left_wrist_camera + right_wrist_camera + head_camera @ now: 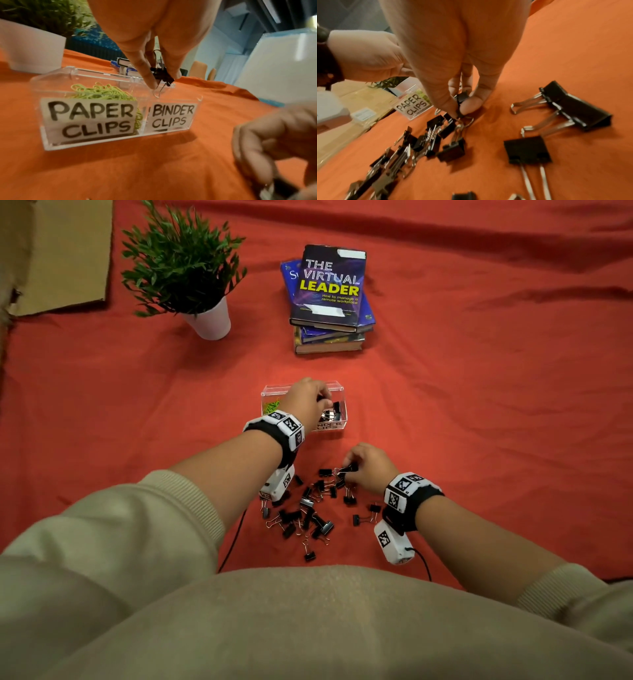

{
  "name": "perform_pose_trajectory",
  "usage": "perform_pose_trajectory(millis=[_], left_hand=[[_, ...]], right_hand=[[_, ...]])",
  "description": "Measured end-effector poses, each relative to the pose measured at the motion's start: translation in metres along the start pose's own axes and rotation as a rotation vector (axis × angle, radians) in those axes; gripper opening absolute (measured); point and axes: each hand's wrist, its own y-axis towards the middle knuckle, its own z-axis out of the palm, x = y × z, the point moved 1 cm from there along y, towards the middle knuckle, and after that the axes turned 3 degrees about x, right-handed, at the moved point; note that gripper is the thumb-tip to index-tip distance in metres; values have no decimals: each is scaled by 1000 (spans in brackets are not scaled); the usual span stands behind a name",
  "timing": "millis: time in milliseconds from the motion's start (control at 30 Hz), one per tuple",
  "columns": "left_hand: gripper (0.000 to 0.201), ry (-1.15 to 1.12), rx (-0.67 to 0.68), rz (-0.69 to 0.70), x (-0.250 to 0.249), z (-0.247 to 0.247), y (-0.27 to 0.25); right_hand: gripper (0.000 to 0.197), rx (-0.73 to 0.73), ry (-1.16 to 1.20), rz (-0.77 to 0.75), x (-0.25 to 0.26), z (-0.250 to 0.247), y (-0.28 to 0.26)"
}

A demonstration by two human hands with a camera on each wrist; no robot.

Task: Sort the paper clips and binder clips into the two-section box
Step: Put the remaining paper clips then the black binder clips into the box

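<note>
Two sections in the clear plastic box (36,86), labelled "PAPER CLIPS" and "BINDER CLIPS". Lime-green paper clips (101,91) already heaped in the left section; none seen loose on the orange-clothed counter (479,405). A few black binder clips visible in the right section in the head view. Left hand (306,398) poised over that section, fingers pinched together on one small black binder clip (162,76), not yet released. Right hand (368,465) down at the scattered pile of black binder clips (308,508), fingertips clamped on another black clip (462,97) at the pile's far edge. Judged roughly halfway: paper clips apparently done, most binder clips left on the cloth, near the box but outside it.
</note>
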Motion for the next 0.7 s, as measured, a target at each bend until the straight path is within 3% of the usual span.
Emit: perform_pose_trajectory(millis=[133,233,333,400,533,700], left_hand=[[16,201,150,97,2,9,3],[24,304,200,170,3,11,-2],[25,277,163,209,2,8,-8],[22,207,68,177,5,4,-16],[15,114,-72,66,20,-1,-49],[20,190,93,-22,57,10,-94]], right_hand=[[21,56,402,168,9,-16,0],[23,11,583,160,24,-42,7],[24,-91,710,82,44,-66,22],[26,-147,734,33,59,-76,33],[25,-177,516,-48,79,-68,55],[17,-193,5,-150,89,-47,48]])
